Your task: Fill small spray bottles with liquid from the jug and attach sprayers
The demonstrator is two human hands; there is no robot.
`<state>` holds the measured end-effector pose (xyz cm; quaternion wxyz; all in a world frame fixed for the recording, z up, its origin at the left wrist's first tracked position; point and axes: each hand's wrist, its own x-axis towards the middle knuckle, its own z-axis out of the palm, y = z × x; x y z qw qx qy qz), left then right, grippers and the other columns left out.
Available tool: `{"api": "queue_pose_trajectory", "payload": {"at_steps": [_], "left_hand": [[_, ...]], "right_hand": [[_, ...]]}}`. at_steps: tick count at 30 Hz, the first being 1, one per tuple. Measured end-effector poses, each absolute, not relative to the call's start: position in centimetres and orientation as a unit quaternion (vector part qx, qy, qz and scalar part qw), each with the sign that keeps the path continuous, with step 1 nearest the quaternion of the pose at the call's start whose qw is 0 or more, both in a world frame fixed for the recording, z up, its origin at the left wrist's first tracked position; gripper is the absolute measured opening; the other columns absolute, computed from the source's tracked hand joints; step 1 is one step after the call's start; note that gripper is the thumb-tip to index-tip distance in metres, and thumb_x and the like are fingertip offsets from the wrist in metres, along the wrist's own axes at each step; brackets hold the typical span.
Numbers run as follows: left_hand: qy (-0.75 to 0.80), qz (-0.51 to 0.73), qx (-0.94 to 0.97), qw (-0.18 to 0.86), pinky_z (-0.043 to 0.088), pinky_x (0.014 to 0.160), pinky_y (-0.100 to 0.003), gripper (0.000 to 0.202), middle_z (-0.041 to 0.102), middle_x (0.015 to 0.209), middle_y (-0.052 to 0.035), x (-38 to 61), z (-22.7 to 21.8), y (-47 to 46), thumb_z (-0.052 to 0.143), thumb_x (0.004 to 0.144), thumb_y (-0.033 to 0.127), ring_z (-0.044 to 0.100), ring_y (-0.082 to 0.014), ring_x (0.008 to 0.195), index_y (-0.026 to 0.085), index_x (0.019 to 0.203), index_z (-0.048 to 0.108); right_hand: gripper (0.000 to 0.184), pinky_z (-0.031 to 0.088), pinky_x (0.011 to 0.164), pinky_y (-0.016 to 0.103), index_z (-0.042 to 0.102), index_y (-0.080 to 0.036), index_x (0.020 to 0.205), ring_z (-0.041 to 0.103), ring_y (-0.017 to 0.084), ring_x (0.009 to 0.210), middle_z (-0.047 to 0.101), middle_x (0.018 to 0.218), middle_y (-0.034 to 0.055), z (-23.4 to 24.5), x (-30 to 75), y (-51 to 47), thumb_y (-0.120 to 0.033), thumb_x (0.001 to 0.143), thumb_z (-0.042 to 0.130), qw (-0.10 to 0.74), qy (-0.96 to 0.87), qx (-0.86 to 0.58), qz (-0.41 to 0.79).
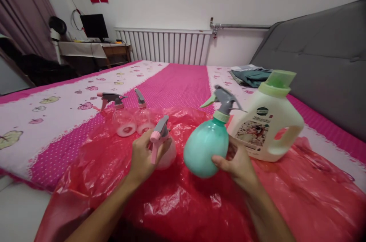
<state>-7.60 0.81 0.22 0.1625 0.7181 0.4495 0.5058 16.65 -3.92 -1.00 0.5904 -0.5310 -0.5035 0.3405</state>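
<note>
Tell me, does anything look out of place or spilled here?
The cream plastic jug with a translucent green cap sits on a crumpled red plastic sheet over a pink patterned bed, an odd spot for it. The right hand holds the teal plastic spray bottle tilted. No spill shows.

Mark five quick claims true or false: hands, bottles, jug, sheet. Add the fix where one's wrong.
1. The right hand holds the teal spray bottle. True.
2. The left hand holds nothing. False: it holds the pink-nozzled spray bottle.
3. Two other spray bottles are on the red plastic sheet, beyond the left hand. True.
4. The white jug is uncapped. False: a green cap sits on top of it.
5. The white jug is to the right of the teal spray bottle in the picture. True.
</note>
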Motion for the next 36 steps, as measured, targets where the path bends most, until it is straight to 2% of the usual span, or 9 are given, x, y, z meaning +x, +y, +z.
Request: {"api": "queue_pose_trajectory", "payload": {"at_steps": [3,14,17,20,24,27,30,34,36], "left_hand": [[0.450,0.510,0.713,0.170,0.058,0.082,-0.041,0.025,0.074,0.078,-0.0066,-7.6,0.2,0.8,0.071,0.089,0.045,0.075,-0.0300,0.092,0.020,0.086,0.069],[0.448,0.519,0.708,0.171,0.058,0.077,-0.038,0.026,0.080,0.094,-0.0102,-7.1,0.0,0.8,0.069,0.090,0.045,0.076,-0.0295,0.093,0.019,0.094,0.073],[0.447,0.520,0.705,0.181,0.058,0.078,-0.039,0.027,0.079,0.093,-0.0105,-7.1,-0.1,0.9,0.069,0.090,0.045,0.076,-0.0296,0.093,0.019,0.093,0.073],[0.445,0.522,0.707,0.174,0.057,0.080,-0.040,0.027,0.078,0.089,-0.0094,-7.2,-0.2,1.0,0.070,0.090,0.044,0.076,-0.0303,0.095,0.019,0.096,0.074],[0.447,0.519,0.710,0.166,0.057,0.080,-0.040,0.028,0.078,0.089,-0.0095,-7.3,-0.2,1.2,0.070,0.090,0.046,0.075,-0.0304,0.095,0.018,0.096,0.074],[0.442,0.526,0.707,0.165,0.058,0.083,-0.041,0.028,0.078,0.087,-0.0093,-7.3,-0.2,1.1,0.070,0.090,0.046,0.075,-0.0307,0.096,0.019,0.096,0.074],[0.443,0.525,0.707,0.169,0.058,0.082,-0.040,0.030,0.079,0.092,-0.0100,-7.5,-0.1,1.1,0.069,0.091,0.048,0.075,-0.0300,0.095,0.019,0.097,0.075],[0.451,0.512,0.712,0.165,0.057,0.080,-0.039,0.032,0.080,0.096,-0.0102,-7.7,-0.1,1.1,0.068,0.091,0.047,0.075,-0.0294,0.092,0.018,0.101,0.075],[0.452,0.513,0.710,0.169,0.056,0.080,-0.039,0.032,0.080,0.095,-0.0102,-7.7,0.0,1.1,0.069,0.091,0.048,0.075,-0.0289,0.091,0.017,0.099,0.075]], "right_hand": [[0.083,0.057,0.101,0.053,0.073,-0.017,0.125,0.070,0.038,0.115,0.075,0.126,0.0165,-0.9,16.8,-4.1,-0.051,0.052,0.093,0.592,-0.492,-0.570,0.286],[0.080,0.059,0.100,0.049,0.073,-0.019,0.126,0.071,0.036,0.117,0.075,0.125,0.0147,-1.9,16.2,-3.7,-0.051,0.055,0.093,0.585,-0.527,-0.516,0.337],[0.080,0.059,0.100,0.050,0.074,-0.019,0.123,0.071,0.037,0.115,0.076,0.125,0.0146,-2.1,16.3,-3.6,-0.049,0.052,0.095,0.585,-0.518,-0.530,0.329],[0.080,0.061,0.093,0.047,0.074,-0.018,0.119,0.073,0.036,0.110,0.077,0.119,0.0145,-2.2,16.3,-3.5,-0.056,0.051,0.093,0.593,-0.522,-0.484,0.376],[0.079,0.060,0.097,0.046,0.072,-0.018,0.123,0.071,0.035,0.114,0.076,0.122,0.0141,-2.2,16.0,-3.5,-0.048,0.053,0.094,0.593,-0.513,-0.507,0.358],[0.075,0.060,0.095,0.047,0.074,-0.018,0.120,0.072,0.035,0.111,0.077,0.120,0.0145,-2.1,15.8,-3.5,-0.050,0.054,0.093,0.595,-0.511,-0.510,0.353],[0.078,0.058,0.098,0.049,0.074,-0.018,0.122,0.071,0.036,0.113,0.076,0.123,0.0155,-2.0,16.0,-3.6,-0.048,0.053,0.094,0.590,-0.499,-0.547,0.321],[0.083,0.061,0.090,0.045,0.074,-0.016,0.121,0.073,0.036,0.108,0.076,0.119,0.0163,-2.2,16.3,-3.5,-0.058,0.053,0.092,0.598,-0.494,-0.520,0.358],[0.082,0.060,0.093,0.046,0.073,-0.015,0.123,0.072,0.035,0.110,0.076,0.123,0.0168,-2.3,16.4,-3.4,-0.053,0.054,0.093,0.607,-0.476,-0.540,0.337]]}}
